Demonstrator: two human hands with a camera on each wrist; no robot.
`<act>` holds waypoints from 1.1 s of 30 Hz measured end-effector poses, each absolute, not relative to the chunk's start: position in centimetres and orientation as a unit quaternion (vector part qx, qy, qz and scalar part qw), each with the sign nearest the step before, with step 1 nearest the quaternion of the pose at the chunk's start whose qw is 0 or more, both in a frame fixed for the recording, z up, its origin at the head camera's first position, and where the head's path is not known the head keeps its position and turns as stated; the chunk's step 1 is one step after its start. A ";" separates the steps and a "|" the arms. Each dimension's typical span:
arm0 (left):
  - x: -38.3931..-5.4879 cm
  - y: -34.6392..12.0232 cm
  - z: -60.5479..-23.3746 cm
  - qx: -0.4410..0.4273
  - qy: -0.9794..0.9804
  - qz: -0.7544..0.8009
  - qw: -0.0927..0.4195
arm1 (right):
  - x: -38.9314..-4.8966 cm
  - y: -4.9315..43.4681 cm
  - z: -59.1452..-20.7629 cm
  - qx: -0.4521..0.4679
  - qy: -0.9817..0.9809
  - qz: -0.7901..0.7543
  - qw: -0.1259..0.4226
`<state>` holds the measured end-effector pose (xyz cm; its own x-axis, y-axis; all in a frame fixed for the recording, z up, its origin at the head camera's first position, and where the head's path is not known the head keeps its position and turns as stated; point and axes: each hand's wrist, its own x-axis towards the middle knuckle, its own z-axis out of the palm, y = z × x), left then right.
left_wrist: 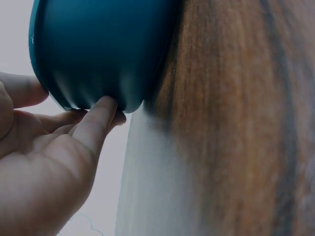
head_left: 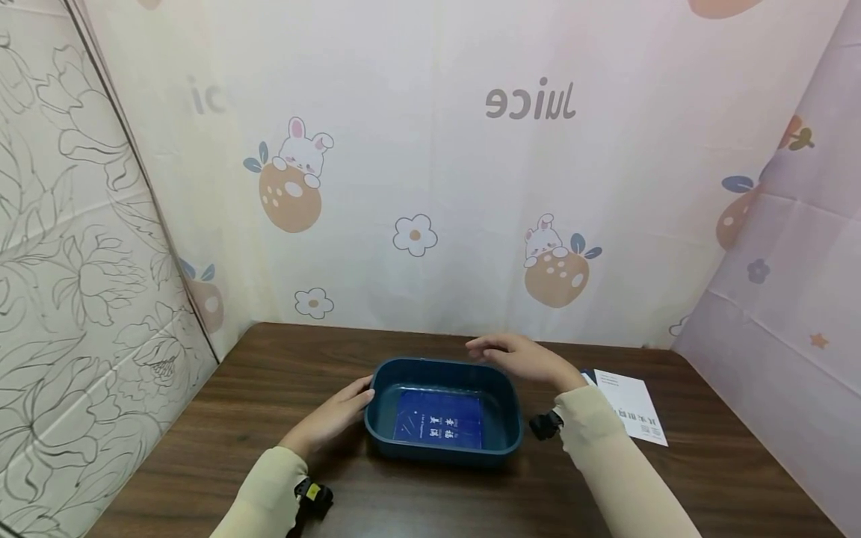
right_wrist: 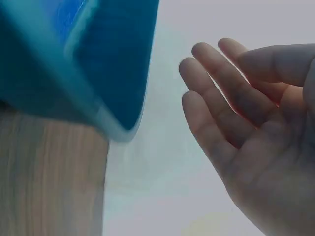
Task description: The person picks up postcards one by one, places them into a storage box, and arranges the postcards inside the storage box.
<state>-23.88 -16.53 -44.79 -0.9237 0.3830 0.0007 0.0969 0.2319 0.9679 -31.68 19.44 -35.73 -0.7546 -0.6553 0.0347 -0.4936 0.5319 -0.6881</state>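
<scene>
A dark teal rectangular plastic bin [head_left: 444, 453] stands on the table, with a blue card [head_left: 439, 418] bearing white print lying flat inside. My left hand [head_left: 332, 418] holds the bin's left end. In the left wrist view, the thumb is at the rim and the fingers [left_wrist: 96, 123] lie against the outer wall. Above the bin's far right corner, my right hand [head_left: 525, 360] is raised with relaxed, slightly bent fingers. The right wrist view shows that hand [right_wrist: 251, 108] apart from the bin, holding nothing.
White printed cards [head_left: 632, 407] lie on the brown wooden table [head_left: 377, 501] to the right, partly behind the right forearm; a dark blue edge shows beside them. Patterned curtains [head_left: 430, 179] surround the table at the back and sides.
</scene>
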 end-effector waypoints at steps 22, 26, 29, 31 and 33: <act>-24.1 -16.5 -45.0 0.149 0.778 0.599 0.117 | -30.9 28.9 -38.3 -0.198 0.928 -0.316 -0.006; -24.0 -16.7 -44.9 0.159 0.775 0.600 0.115 | -30.6 30.7 -39.1 -0.156 0.945 -0.286 -0.032; -24.0 -16.7 -44.8 0.162 0.771 0.605 0.117 | -30.4 31.9 -39.8 -0.130 0.954 -0.268 -0.041; -23.9 -16.7 -44.8 0.161 0.770 0.606 0.120 | -30.2 32.6 -40.2 -0.113 0.958 -0.261 -0.041; -23.8 -16.6 -44.8 0.156 0.769 0.608 0.124 | -30.0 33.3 -40.6 -0.096 0.961 -0.256 -0.037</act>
<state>-23.78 -16.61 -44.79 -0.9206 0.3905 0.0000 0.0902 0.2126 0.9730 -29.96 33.31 -40.59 -0.9787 -0.1664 0.1204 -0.2042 0.8507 -0.4844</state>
